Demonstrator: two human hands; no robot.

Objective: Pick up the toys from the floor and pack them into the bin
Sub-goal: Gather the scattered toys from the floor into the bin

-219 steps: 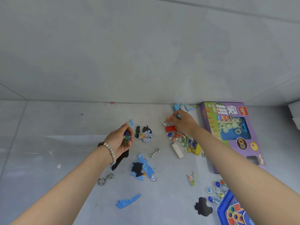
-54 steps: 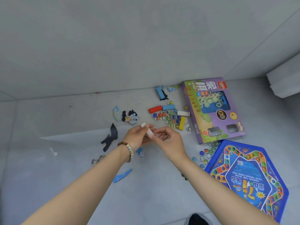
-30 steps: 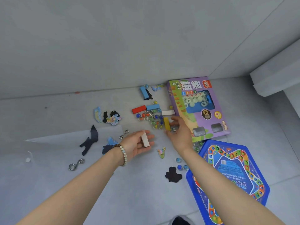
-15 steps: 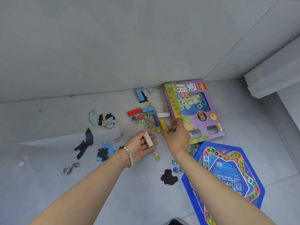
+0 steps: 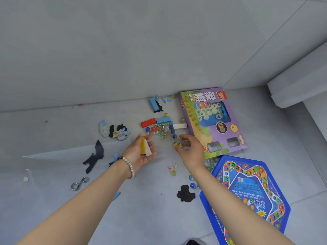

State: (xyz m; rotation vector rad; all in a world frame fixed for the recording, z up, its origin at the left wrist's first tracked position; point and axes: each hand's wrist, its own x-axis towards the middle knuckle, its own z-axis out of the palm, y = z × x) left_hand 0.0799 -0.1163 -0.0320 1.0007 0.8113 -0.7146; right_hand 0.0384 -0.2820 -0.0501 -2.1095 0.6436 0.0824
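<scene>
A person's left hand (image 5: pixel 139 153) lies palm up above the floor (image 5: pixel 53 131), fingers lightly curled, cupping a yellow block (image 5: pixel 142 145) and a white block (image 5: pixel 148 149) side by side. A beaded bracelet (image 5: pixel 130 166) circles that wrist. The right hand (image 5: pixel 192 151) hovers just beside it, fingers relaxed and spread, tips at two small marbles (image 5: pixel 177 144).

Toward the floor's far edge, by the wall, lie a heap of marbles (image 5: pixel 160 133), a red block (image 5: pixel 148 122) and a blue block (image 5: pixel 163 119). A purple game box (image 5: pixel 221 142) sits at their right. A blue game board (image 5: pixel 247 191) lies at the near right. A metal hook (image 5: pixel 78 183) lies near left.
</scene>
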